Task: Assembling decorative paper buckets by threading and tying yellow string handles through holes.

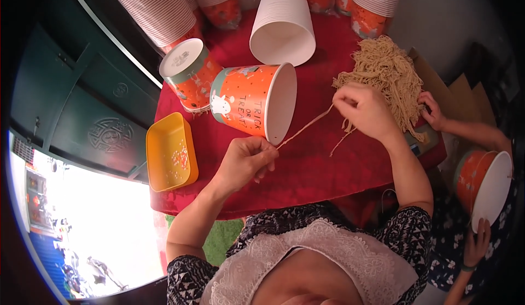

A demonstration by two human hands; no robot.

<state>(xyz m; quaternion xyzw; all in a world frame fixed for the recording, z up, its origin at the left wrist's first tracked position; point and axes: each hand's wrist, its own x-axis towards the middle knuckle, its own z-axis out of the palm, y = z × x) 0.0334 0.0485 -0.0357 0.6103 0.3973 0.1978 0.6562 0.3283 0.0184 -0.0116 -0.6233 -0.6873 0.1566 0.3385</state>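
An orange paper bucket with a ghost print lies on its side, its white mouth facing right. A thin tan cord stretches taut from the lower edge of its rim. My left hand pinches the cord right by the rim; its fingertips partly hide the spot, so whether the cord passes through a hole there I cannot tell. Up and to the right, my right hand pulls the cord between closed fingers. A loose cord tail dangles below this hand, beside a tangled heap of tan cords.
A yellow tray with small pale and red bits stands left on the red tablecloth. Upside-down bucket and white tub stand behind. Stacked buckets line the back. At right, another person's hand nears the cords; their other hand holds a bucket.
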